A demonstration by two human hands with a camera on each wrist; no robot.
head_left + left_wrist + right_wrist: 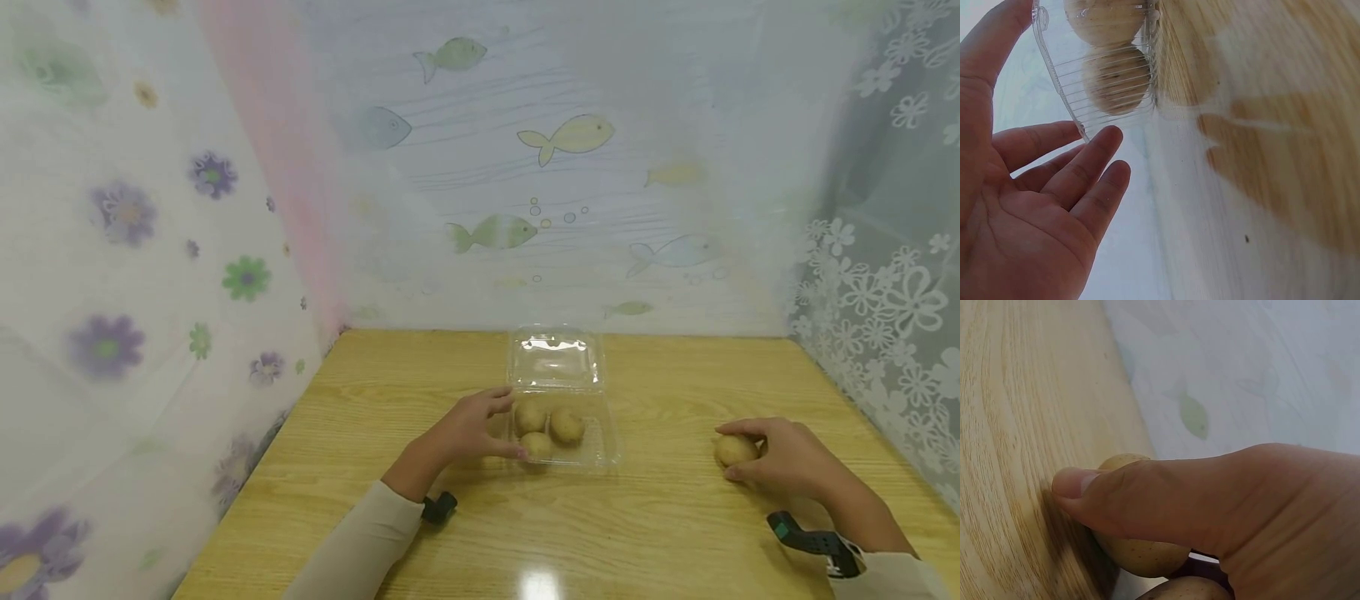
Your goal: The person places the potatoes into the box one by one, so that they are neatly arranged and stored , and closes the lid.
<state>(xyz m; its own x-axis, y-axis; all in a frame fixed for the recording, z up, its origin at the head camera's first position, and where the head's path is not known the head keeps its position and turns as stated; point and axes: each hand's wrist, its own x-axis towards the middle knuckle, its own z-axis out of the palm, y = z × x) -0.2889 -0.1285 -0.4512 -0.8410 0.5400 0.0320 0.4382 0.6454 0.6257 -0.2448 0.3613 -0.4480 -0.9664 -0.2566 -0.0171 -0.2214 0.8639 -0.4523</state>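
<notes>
A clear plastic clamshell box (600, 408) stands on the table with its lid (557, 367) raised at the back. Three potatoes (567, 427) lie inside it, towards the left. My left hand (467, 429) is at the box's left side, thumb by the near corner and fingers fairly straight against the rim (1060, 87). Over to the right, my right hand (795, 458) grips a potato (735, 451) between thumb and fingers, low at the table. Another potato (1186, 590) shows partly below the gripped one in the right wrist view; the hand hides it from the head view.
The wood-grain table (420, 367) bears the box and potatoes. A curtain with fish prints (577, 133) hangs along its back edge. Flowered curtains close in the left (120, 217) and right (907, 300) sides. Each wrist wears a black camera mount (817, 542).
</notes>
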